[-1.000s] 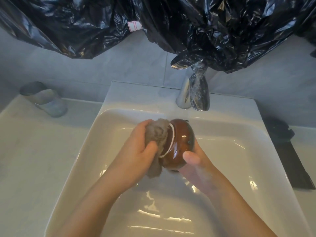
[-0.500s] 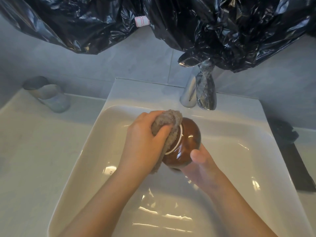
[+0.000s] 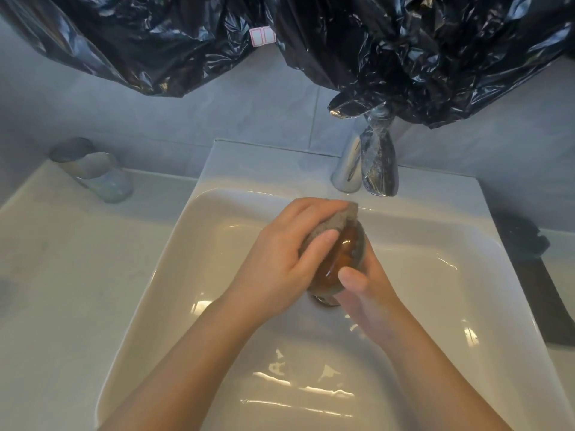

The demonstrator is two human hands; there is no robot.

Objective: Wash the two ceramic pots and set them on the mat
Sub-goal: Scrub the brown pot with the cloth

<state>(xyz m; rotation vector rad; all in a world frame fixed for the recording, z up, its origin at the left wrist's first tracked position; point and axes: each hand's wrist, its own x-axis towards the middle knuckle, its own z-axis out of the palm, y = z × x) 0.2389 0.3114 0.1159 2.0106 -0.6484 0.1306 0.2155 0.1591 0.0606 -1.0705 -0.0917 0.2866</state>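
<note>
The brown pot (image 3: 343, 259) is held over the middle of the sink (image 3: 186, 275), below and in front of the tap (image 3: 348, 163), clear of the basin floor. It lies tilted between both hands, with its glazed side facing up.

The left hand (image 3: 280, 262) comes from the left. Its fingers (image 3: 311, 209) are curled over a grey cloth (image 3: 334, 223) and press it on the pot's upper end, while the thumb pins the cloth's near edge. The right hand (image 3: 370, 300) cups the pot from below and from the right, gripping it, with the thumb (image 3: 351, 278) on the near side. Its other fingers are hidden behind the pot.

Water glints on the basin floor near the forearms. The tap's spout is wrapped in clear film. Black plastic (image 3: 404, 57) hangs over the tiled wall above. A tumbler (image 3: 93, 172) stands on the table (image 3: 62, 290) to the left of the sink. A dark mat (image 3: 550, 293) lies on the right side, beside the sink's rim.
</note>
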